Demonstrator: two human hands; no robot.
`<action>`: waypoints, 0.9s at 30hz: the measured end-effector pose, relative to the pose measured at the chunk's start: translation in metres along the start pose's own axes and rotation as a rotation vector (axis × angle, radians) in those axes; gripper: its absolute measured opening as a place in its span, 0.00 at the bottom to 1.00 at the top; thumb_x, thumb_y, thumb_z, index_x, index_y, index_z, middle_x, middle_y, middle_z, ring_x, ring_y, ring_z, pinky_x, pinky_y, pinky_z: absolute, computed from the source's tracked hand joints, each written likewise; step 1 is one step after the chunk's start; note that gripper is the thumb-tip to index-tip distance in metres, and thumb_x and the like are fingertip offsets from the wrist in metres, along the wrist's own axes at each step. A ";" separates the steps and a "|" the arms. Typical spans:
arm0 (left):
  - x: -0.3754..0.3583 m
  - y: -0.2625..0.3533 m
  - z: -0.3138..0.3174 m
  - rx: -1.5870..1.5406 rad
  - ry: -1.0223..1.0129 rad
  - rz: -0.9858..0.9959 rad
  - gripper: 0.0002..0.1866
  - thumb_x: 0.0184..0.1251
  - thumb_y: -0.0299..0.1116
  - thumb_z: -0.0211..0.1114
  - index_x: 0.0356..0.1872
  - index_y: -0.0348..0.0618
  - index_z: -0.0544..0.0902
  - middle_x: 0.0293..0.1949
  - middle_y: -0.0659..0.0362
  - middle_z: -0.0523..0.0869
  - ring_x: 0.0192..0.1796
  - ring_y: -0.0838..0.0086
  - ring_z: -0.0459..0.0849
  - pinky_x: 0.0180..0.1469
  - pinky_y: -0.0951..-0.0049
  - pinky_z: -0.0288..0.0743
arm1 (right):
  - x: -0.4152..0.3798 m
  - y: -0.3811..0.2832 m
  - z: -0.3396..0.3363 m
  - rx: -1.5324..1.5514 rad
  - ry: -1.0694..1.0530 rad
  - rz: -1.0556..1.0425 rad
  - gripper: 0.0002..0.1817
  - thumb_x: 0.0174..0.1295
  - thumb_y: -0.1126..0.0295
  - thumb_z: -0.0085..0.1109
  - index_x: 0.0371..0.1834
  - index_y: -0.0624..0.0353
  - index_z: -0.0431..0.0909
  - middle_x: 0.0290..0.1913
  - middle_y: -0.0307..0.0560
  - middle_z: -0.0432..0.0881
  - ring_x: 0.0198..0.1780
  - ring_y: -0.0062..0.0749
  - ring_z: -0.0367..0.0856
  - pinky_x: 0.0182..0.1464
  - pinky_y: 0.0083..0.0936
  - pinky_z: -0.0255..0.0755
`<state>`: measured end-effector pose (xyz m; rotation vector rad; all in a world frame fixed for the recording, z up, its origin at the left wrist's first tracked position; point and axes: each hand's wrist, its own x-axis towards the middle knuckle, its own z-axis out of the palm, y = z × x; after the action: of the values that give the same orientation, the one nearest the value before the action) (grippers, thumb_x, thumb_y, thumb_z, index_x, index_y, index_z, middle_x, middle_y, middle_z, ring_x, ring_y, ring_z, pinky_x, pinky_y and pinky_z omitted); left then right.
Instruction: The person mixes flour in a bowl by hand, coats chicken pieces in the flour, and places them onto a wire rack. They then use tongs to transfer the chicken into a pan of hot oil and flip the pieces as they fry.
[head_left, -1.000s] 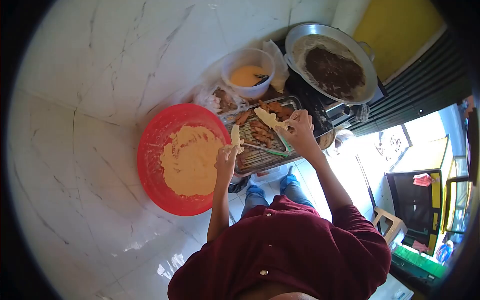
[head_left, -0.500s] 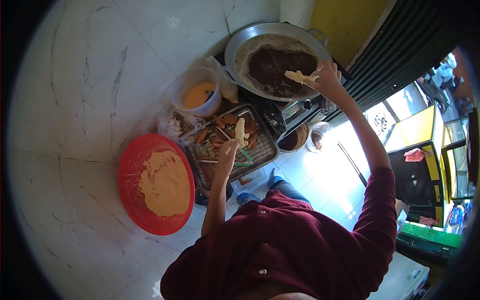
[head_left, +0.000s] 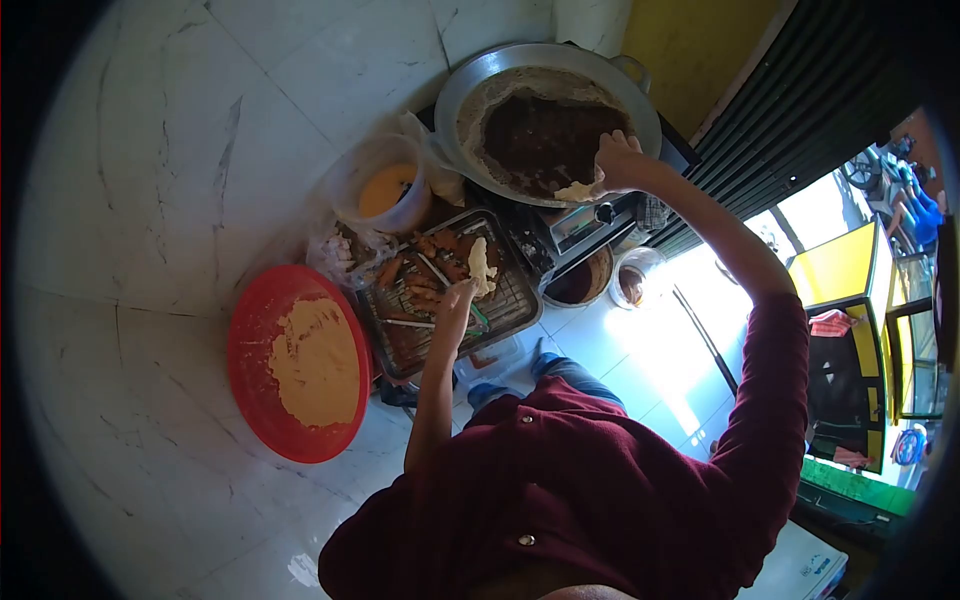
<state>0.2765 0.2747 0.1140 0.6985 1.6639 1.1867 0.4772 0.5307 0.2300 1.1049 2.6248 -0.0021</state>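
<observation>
My right hand (head_left: 622, 168) is over the near right rim of a wide metal wok (head_left: 648, 120) of dark, foaming oil. Its fingers grip a pale flour-coated piece of food (head_left: 578, 191), which hangs low at the wok's inner edge. In my left hand (head_left: 456, 300) is another flour-coated piece (head_left: 481, 266), pinched at its lower end and held upright above a wire-rack tray (head_left: 521, 318). Browned fried pieces (head_left: 425, 291) lie on that rack, together with a green-and-white utensil (head_left: 478, 317), partly behind my left hand.
A red basin (head_left: 250, 385) of flour stands left of the tray. Behind the tray is a clear tub (head_left: 345, 190) with orange liquid, beside a plastic bag (head_left: 345, 250). The wok sits on a stove (head_left: 585, 225); two containers stand to its near right.
My right hand has moved left and lower toward the wok's near side, lowering its coated piece to the inner edge. My left hand stays over the tray with its piece.
</observation>
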 end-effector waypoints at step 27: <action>0.020 0.037 0.084 -0.248 -0.181 0.293 0.20 0.60 0.42 0.56 0.50 0.43 0.73 0.51 0.60 0.71 0.55 0.78 0.66 0.59 0.74 0.53 | -0.077 -0.119 0.072 1.200 0.614 0.175 0.18 0.50 0.57 0.60 0.34 0.62 0.80 0.42 0.54 0.72 0.48 0.43 0.68 0.49 0.31 0.61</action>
<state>0.3427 0.3378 0.1334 0.8834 1.2667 1.4610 0.4641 0.3843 0.1686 1.8829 2.9836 -1.6001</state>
